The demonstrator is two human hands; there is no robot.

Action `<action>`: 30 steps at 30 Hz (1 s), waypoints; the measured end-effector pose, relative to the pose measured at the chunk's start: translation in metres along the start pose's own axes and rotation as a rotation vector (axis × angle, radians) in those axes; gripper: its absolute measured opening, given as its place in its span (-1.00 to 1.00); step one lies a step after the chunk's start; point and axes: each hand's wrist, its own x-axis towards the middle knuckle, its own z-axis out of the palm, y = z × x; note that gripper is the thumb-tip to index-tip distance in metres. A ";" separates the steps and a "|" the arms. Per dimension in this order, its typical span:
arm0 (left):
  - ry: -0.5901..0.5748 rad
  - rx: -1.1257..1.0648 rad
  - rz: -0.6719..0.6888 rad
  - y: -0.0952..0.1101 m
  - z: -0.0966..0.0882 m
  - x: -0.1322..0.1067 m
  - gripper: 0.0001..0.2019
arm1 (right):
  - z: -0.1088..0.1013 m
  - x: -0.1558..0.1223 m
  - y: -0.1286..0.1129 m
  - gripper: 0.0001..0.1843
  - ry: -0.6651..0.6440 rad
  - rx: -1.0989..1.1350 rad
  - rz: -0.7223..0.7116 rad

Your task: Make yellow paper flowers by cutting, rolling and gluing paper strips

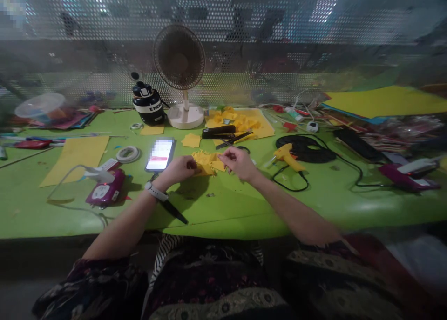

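Note:
My left hand [183, 168], with a pale watch on the wrist, is closed, its fingertips at the left edge of a pile of small yellow paper cuttings [203, 158]. What it pinches, if anything, is hidden. Across the pile, my right hand [239, 163] is closed in a pinch on a small piece of yellow paper [219, 165]. A thin dark tool [225, 142] shows just behind its fingers; whether the hand holds it I cannot tell. Behind the pile lie a stack of small yellow paper pieces [191, 140] and a black stapler-like object [218, 132].
A lit phone [160, 155] and a tape roll [127, 154] lie left. A yellow glue gun [289, 157] with a black cord lies right. Purple power strips [105, 190] sit at both sides. A fan [185, 116] and black bottle [149, 107] stand behind. Folded yellow paper pieces [244, 122] lie at the back.

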 end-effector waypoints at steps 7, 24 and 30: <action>0.049 -0.575 -0.069 0.003 0.009 0.000 -0.71 | 0.009 0.003 0.010 -0.67 0.073 -0.100 -0.126; -0.187 -0.933 -0.026 0.014 0.015 -0.008 -0.72 | 0.015 -0.003 0.010 -0.69 -0.011 -0.100 -0.056; -0.240 -0.893 0.001 0.008 0.015 -0.007 -0.75 | 0.015 -0.004 0.010 -0.63 -0.008 -0.153 -0.081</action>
